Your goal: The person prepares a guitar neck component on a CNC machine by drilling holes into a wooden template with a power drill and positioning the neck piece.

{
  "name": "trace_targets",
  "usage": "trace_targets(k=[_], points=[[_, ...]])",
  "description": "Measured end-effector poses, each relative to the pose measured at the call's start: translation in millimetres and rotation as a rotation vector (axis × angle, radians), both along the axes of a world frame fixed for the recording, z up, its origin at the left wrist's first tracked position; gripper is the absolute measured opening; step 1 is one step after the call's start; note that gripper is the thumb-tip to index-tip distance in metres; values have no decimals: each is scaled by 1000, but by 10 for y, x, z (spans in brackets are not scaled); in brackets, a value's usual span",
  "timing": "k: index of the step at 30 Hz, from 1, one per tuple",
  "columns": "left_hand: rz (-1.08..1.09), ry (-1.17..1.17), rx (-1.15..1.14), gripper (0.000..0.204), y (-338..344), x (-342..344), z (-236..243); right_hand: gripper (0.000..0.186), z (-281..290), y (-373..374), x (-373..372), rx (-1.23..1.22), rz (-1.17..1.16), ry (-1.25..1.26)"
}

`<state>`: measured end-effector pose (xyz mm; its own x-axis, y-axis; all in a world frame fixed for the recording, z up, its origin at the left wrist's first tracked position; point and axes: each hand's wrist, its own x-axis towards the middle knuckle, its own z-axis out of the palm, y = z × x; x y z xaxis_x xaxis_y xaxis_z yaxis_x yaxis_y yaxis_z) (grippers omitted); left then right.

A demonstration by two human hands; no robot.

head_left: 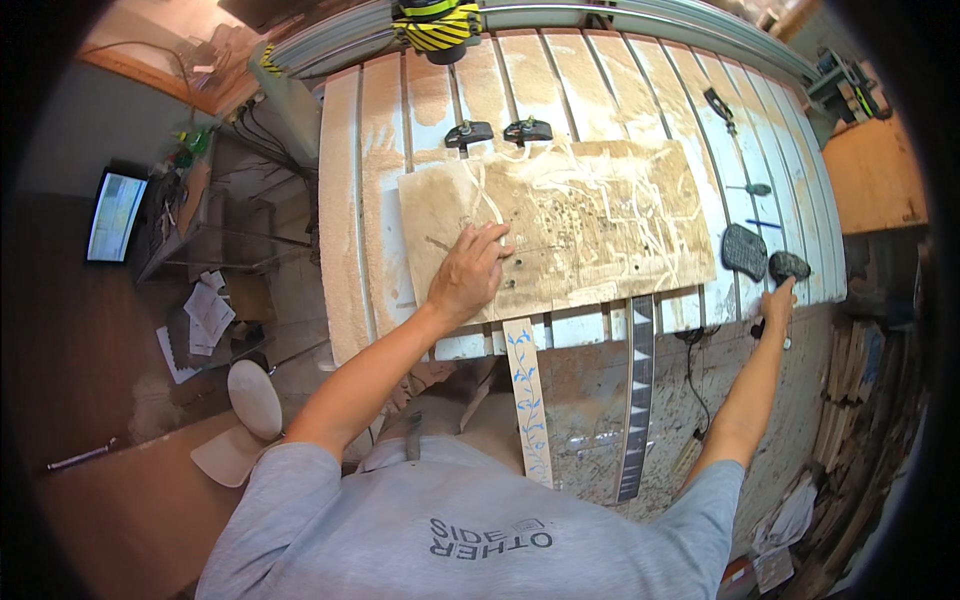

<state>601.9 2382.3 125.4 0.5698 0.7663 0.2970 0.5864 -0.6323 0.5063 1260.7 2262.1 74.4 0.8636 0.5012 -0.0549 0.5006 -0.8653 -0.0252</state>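
My left hand (470, 268) rests on a worn plywood board (585, 225), fingers spread slightly with the tips touching it. A pale, narrow line (488, 190) runs across the board up to these fingertips; whether it is a loose strip or a groove is unclear. The board is scored with light tracks and dotted with small holes. Far to the right, my right hand (778, 303) is closed around the handle of a dark power drill (790, 266) at the table's edge. Just left of the drill lies a dark, textured pad-like object (744, 250).
Two black clamps (527, 131) sit at the board's far edge on the slotted, dusty machine bed (345, 220). Above hangs a yellow-and-black striped spindle head (437, 28). A green-handled screwdriver (758, 189) lies right. A patterned strip (528, 400) and a dark strip (636, 400) jut toward me.
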Motion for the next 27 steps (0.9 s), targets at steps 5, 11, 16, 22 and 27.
trace_targets(k=[5,11,16,22,27], points=[[40,54,7,23,-55,-55,30,97,-298,259,206,-14,-51,12],[-9,26,22,23,35,8,-25,68,13,-192,686,17,-16,23],[49,0,67,20,-59,-106,17,54,1138,-26,-447,251,-157,9],[5,-76,47,19,31,-66,-71,41,2462,-711,-1169,539,146,230],[-5,-87,16,18,31,-66,-56,43,3202,-821,-2495,490,404,604]])
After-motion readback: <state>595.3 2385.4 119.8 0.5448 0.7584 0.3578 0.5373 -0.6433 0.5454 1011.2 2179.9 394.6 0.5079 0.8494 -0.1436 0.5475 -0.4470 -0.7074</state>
